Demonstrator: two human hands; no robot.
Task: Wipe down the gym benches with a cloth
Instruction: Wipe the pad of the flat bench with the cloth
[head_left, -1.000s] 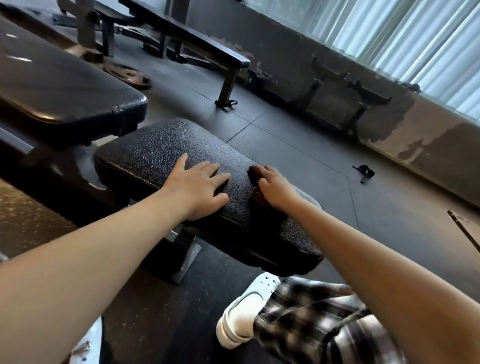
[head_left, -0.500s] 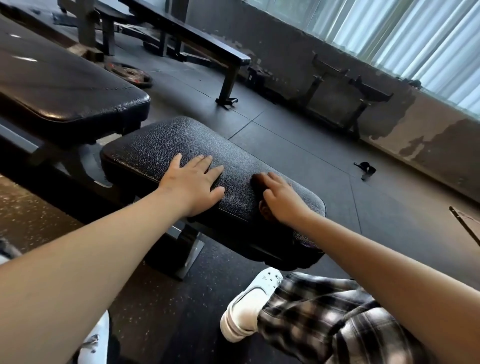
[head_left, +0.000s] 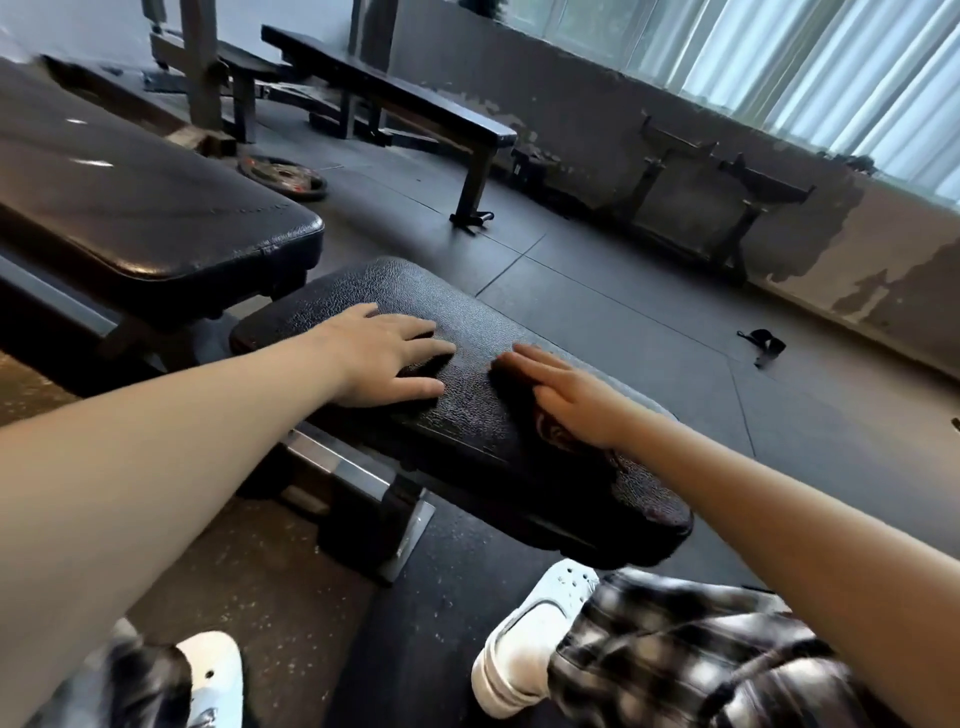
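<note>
The right hand (head_left: 571, 400) has flattened out: half a second ago its fingers were curled over the cloth (head_left: 553, 434), and now they lie straight and close together, palm down, pressing it onto the seat pad (head_left: 467, 317) without gripping it. The cloth is dark with a reddish mark and shows only at the fingertips and under the heel of the hand, on the pad's near right part. The left hand (head_left: 384, 358) rests flat on the pad just beside it, fingers spread and pointing right, holding nothing. The two hands are apart. Both forearms reach forward, bare and nearly straight. Past the pad lies the backrest (head_left: 156, 218). White shoes (head_left: 530, 639) stand on the floor (head_left: 597, 291) below.
</note>
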